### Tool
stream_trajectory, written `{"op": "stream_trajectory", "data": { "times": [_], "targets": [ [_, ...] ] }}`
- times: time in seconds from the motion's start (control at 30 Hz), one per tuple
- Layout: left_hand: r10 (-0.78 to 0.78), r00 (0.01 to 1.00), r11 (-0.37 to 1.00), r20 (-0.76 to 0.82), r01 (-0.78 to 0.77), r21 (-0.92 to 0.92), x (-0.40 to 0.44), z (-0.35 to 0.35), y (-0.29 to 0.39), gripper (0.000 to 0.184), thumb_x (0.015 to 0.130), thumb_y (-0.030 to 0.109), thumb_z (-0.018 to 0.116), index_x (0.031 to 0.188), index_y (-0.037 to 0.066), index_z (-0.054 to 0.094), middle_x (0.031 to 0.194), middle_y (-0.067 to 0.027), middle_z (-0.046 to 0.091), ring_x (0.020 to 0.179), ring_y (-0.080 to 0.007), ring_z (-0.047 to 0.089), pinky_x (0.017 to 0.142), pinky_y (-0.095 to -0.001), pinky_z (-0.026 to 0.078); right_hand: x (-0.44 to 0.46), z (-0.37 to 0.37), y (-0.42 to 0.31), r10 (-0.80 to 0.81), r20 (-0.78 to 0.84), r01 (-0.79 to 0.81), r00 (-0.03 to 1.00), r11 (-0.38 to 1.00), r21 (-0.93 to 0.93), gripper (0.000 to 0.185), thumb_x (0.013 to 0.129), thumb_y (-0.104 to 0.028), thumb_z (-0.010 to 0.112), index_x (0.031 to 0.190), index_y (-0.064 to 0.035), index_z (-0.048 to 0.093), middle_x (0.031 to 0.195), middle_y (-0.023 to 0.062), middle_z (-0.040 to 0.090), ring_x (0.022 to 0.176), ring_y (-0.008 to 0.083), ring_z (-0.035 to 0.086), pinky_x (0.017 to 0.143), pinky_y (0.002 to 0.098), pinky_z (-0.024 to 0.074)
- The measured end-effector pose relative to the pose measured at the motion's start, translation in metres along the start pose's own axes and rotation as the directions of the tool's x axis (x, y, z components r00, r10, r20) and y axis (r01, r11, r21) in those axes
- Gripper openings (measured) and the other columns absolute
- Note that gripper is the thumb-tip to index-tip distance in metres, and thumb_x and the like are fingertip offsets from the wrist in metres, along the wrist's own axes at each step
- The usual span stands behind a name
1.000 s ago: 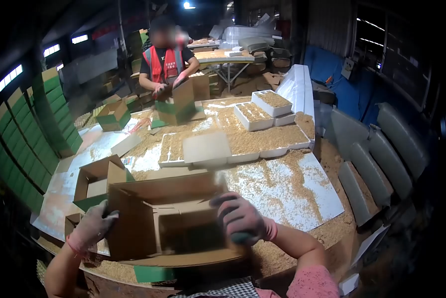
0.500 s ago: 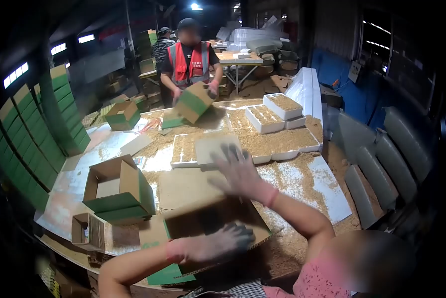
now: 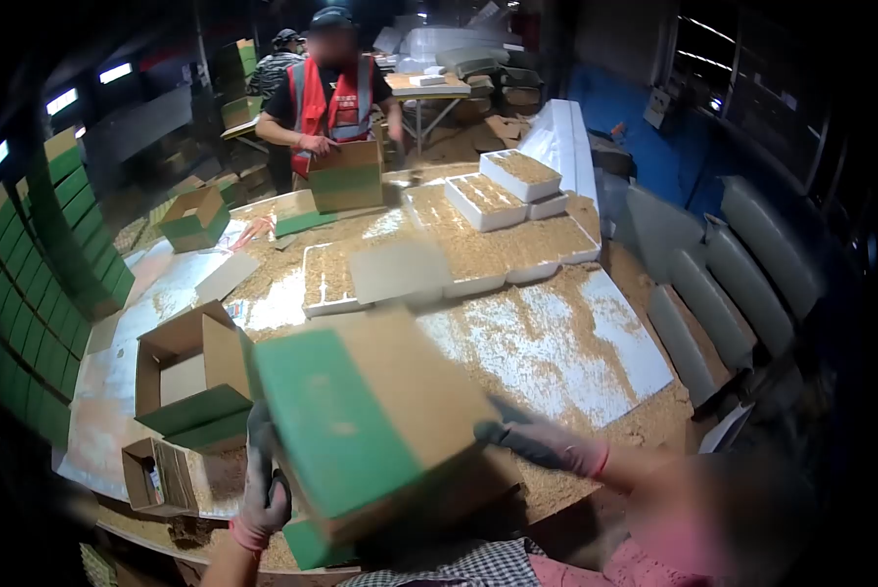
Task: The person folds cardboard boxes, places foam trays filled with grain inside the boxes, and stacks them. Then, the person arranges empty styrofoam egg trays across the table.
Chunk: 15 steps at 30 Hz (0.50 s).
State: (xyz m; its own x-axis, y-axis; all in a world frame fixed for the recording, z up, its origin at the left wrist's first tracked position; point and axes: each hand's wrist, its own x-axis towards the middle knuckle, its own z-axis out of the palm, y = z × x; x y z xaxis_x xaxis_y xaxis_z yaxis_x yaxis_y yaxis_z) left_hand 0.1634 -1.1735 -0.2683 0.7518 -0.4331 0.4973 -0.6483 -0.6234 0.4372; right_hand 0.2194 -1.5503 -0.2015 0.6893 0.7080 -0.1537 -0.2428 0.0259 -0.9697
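Note:
A large green-and-brown cardboard box (image 3: 380, 411) is held tilted above the near side of the table, blurred by motion. My left hand (image 3: 266, 479), in a grey-and-pink work glove, grips its left side with the thumb showing. My right hand (image 3: 542, 440), gloved alike, has its fingers at the box's right edge. Left of the held box stands an open green-and-brown carton (image 3: 192, 377) with its flaps up. A small open brown box (image 3: 160, 476) sits below that carton. Beyond the held box, a flat cardboard piece (image 3: 400, 272) lies over white foam trays (image 3: 331, 279) filled with sawdust-like material.
Across the table (image 3: 605, 333), a person in a red vest (image 3: 336, 108) handles another green-and-brown box (image 3: 346, 178). More filled foam trays (image 3: 522, 176) are stacked at the back right. Green cartons (image 3: 28, 293) stand piled on the left; grey padded panels (image 3: 718, 313) lean at right.
The box has been lifted and tipped up, and both hands have moved from lying flat to its sides. The co-worker's box now stands upright. The camera view has shifted slightly.

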Motion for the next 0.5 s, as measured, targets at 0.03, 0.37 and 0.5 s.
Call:
{"op": "stream_trajectory", "data": {
  "times": [0.03, 0.37, 0.5],
  "targets": [
    [-0.13, 0.986, 0.95, -0.102, 0.095, -0.296, -0.006, 0.01, -0.001, 0.074, 0.089, 0.036, 0.052, 0.146, -0.001, 0.023, 0.152, -0.0201, 0.021, 0.14, -0.0363, 0.023, 0.115, -0.0466, 0.018, 0.016, 0.002, -0.021, -0.236, 0.122, 0.265, 0.964, 0.892, -0.366, 0.067, 0.089, -0.041, 0.061, 0.134, 0.0023, 0.036, 0.117, 0.0182, 0.057, 0.105, 0.0268, 0.058, 0.095, 0.036, 0.0464],
    [-0.782, 0.62, 0.469, -0.065, 0.517, -0.716, -0.016, 0.019, -0.012, 0.053, 0.076, 0.005, 0.062, 0.127, 0.0, 0.049, 0.13, -0.0114, 0.048, 0.12, -0.0193, 0.046, 0.097, -0.0293, 0.04, 0.12, 0.051, -0.007, -0.311, 0.644, 0.689, 0.699, 0.536, -0.488, 0.038, 0.087, -0.03, 0.058, 0.105, 0.0029, 0.053, 0.082, 0.0179, 0.064, 0.073, 0.0309, 0.064, 0.066, 0.0363, 0.0509],
    [-0.792, 0.602, 0.57, -0.108, 0.664, -0.484, -0.012, -0.012, 0.012, 0.061, 0.087, 0.008, 0.056, 0.143, 0.001, 0.03, 0.129, -0.0107, 0.047, 0.105, -0.0166, 0.051, 0.087, -0.0265, 0.045, 0.221, -0.185, 0.059, -0.611, -0.554, 0.412, 0.565, 0.791, -0.452, 0.059, 0.093, -0.037, 0.051, 0.127, 0.0077, 0.032, 0.12, 0.0237, 0.041, 0.11, 0.0355, 0.041, 0.094, 0.0387, 0.0324]
  ]
}}
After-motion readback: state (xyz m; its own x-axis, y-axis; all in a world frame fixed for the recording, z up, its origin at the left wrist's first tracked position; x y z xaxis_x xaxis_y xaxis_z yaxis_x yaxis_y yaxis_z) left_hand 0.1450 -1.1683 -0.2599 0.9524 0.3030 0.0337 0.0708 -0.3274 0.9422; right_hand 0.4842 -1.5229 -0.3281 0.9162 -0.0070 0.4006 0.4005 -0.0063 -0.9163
